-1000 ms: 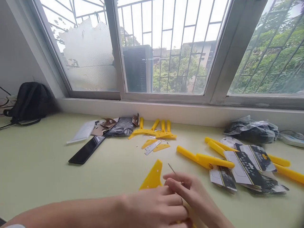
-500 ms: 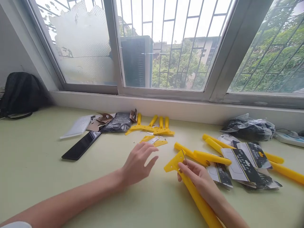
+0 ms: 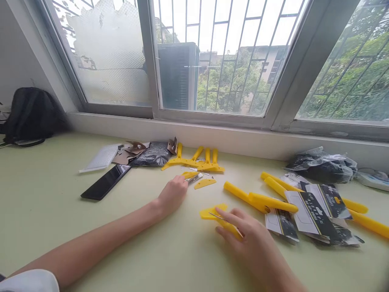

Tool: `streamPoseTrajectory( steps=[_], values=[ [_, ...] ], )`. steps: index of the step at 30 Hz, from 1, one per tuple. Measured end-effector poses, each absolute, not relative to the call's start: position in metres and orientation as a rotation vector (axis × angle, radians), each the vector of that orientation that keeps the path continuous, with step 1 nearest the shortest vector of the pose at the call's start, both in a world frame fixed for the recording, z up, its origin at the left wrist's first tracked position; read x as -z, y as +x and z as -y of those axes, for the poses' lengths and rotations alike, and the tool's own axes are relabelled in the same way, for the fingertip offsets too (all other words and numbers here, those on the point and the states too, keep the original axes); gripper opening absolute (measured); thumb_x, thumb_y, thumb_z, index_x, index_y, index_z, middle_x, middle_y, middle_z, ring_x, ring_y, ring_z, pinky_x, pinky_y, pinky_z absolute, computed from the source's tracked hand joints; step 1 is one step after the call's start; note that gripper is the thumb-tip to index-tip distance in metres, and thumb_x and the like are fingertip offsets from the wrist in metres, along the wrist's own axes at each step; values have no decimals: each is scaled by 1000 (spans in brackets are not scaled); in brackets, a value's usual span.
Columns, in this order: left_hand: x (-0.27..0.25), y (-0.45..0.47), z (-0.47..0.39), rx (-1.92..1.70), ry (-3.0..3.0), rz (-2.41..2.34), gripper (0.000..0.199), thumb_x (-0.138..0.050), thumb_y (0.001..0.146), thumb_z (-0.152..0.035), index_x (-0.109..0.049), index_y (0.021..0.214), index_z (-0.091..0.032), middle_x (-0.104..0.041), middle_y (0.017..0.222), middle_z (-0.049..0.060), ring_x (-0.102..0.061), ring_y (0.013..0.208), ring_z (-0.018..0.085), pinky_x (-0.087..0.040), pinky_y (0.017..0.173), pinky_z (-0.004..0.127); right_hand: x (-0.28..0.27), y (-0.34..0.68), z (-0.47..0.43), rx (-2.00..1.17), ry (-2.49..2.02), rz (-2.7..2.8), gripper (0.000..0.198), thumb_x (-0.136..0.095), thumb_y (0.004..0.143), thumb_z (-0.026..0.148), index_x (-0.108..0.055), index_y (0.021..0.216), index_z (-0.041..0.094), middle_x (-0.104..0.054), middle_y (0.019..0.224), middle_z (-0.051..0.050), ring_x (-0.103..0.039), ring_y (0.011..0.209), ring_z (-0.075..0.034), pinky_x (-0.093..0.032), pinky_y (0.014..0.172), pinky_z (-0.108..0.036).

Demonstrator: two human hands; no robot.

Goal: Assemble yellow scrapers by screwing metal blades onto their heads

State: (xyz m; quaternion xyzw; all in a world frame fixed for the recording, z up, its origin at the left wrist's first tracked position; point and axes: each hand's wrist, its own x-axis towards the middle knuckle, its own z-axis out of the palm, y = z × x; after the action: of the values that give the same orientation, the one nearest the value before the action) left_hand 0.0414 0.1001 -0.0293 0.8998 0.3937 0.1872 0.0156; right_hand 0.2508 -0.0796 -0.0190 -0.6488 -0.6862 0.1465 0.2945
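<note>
My left hand (image 3: 174, 195) is closed at the edge of a small silver blade (image 3: 196, 178), its fingertips partly hidden. A flat yellow plate (image 3: 190, 174) lies against that blade, and a second yellow plate (image 3: 205, 183) rests just to the right. In my right hand (image 3: 247, 231) is a yellow scraper handle (image 3: 209, 213), its wide T-shaped head pointing left and its grip mostly covered by the hand. A thin metal hex key (image 3: 217, 216) crosses the head under the same fingers.
Several yellow scraper heads (image 3: 209, 165) stand along the sill side. Yellow tubes (image 3: 273, 202) and black-and-white packets (image 3: 306, 211) spread over the right. A black phone (image 3: 106, 182), bubble wrap (image 3: 100, 157) and a black plastic bag (image 3: 153, 154) lie at left.
My left hand has moved forward and closed at the blade beside the yellow plates. My right hand has lowered the scraper handle leftward, turning its head flatter over the table.
</note>
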Motion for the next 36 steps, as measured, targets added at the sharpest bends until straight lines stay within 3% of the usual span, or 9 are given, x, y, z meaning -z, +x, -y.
streamPoseTrajectory(
  steps=[4, 8, 11, 16, 20, 25, 28, 33, 36],
  values=[
    [30, 38, -104, -712, 2675, -1226, 20, -46, 91, -10, -63, 80, -14, -63, 86, 10, -57, 84, 23, -48, 82, 36, 20, 245, 80, -385, -1898, 1827, 55, -59, 92, 45, -54, 143, 26, -71, 99, -4, -69, 76, -20, -53, 68, -30],
    [26, 34, -95, -862, 2481, -1191, 22, -45, 99, -25, -61, 88, -15, -64, 85, 7, -57, 76, 18, -48, 73, 31, 17, 238, 80, -373, -2061, 1694, 34, -61, 90, 46, -62, 114, 22, -73, 96, -5, -72, 86, -25, -52, 69, -32],
    [23, 39, -74, -853, 2269, -1040, 31, -47, 101, -40, -63, 89, -16, -66, 83, 4, -59, 72, 14, -47, 64, 24, 16, 236, 81, -414, -2057, 1704, 22, -61, 89, 46, -58, 93, 24, -72, 85, -1, -70, 77, -22, -49, 63, -29],
    [20, 50, -44, -640, 1632, -749, 30, -68, 90, -43, -68, 99, -14, -69, 81, 5, -58, 66, 11, -46, 59, 22, 19, 234, 82, -327, -2079, 1738, 34, -59, 88, 44, -45, 64, 23, -58, 60, 1, -55, 54, -17, -34, 47, -26],
    [18, 49, -41, -566, 1511, -713, 31, -71, 88, -41, -65, 97, -13, -71, 81, 7, -60, 68, 13, -46, 55, 22, 21, 235, 81, -432, -1896, 1764, 30, -58, 91, 40, -49, 68, 22, -57, 64, 1, -51, 56, -14, -34, 48, -24],
    [16, 43, -44, -548, 1531, -641, 21, -69, 90, -33, -63, 89, -13, -68, 94, 7, -60, 76, 12, -49, 66, 23, 24, 235, 80, -674, -1783, 1624, 31, -56, 95, 50, -56, 82, 22, -54, 68, 3, -47, 58, -12, -38, 51, -22],
    [14, 42, -42, -573, 1584, -619, 17, -66, 91, -28, -60, 84, -14, -64, 103, 7, -59, 78, 11, -50, 70, 24, 25, 235, 81, -622, -1703, 1540, 29, -58, 94, 50, -58, 87, 22, -54, 69, 3, -47, 58, -12, -39, 52, -22],
    [15, 41, -37, -745, 1921, -470, 12, -65, 88, -20, -58, 80, -16, -64, 93, 6, -61, 83, 14, -51, 77, 27, 25, 238, 85, -415, -1615, 1649, 30, -62, 94, 44, -50, 76, 23, -48, 64, 5, -41, 53, -11, -37, 48, -21],
    [18, 38, -34, -879, 2178, -362, 11, -68, 87, -20, -62, 79, -16, -66, 98, 8, -61, 84, 15, -50, 77, 28, 25, 240, 87, -345, -1598, 1771, 27, -62, 95, 41, -52, 78, 23, -51, 62, 5, -41, 52, -10, -38, 47, -21]
  ],
)
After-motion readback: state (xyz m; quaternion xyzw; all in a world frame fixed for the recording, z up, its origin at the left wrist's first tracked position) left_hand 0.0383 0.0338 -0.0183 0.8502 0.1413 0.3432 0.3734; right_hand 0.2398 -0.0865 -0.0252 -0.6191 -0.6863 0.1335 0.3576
